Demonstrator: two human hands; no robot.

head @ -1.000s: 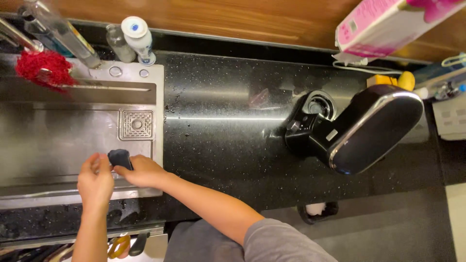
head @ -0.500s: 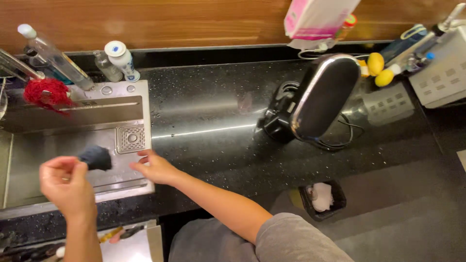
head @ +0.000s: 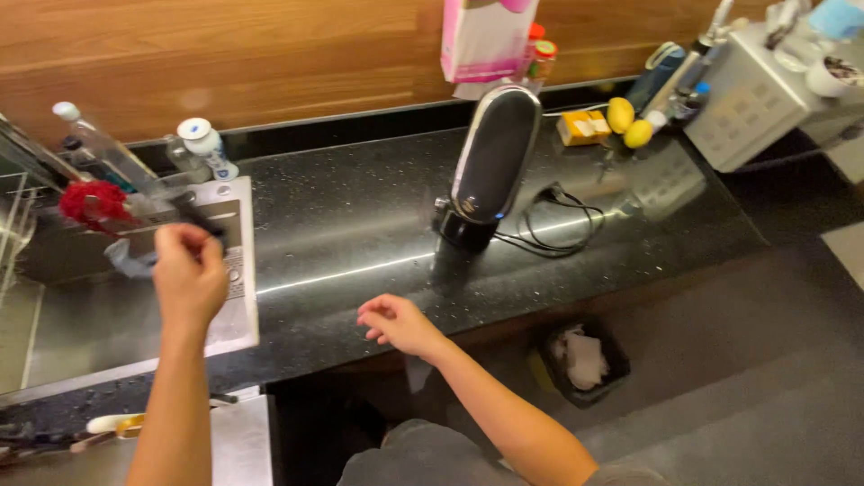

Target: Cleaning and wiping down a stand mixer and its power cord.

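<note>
Black, shiny countertop (head: 360, 225) runs beside a metal sink (head: 99, 306). Left hand (head: 187, 270) is up over the sink, pinching a small dark piece (head: 200, 219) in its fingertips. Right hand (head: 396, 324) rests near the counter edge, fingers loosely curled, holding nothing. A black coffee machine (head: 490, 162) stands behind.

Both your forearms are bare from wrist to elbow, with no watch, ring or glove showing on your left hand (head: 187, 274) or your right hand (head: 400, 326). On the right arm a short grey sleeve (head: 621, 475) begins at the picture's lower edge. The same grey cloth covers your body (head: 423, 454) below.
</note>
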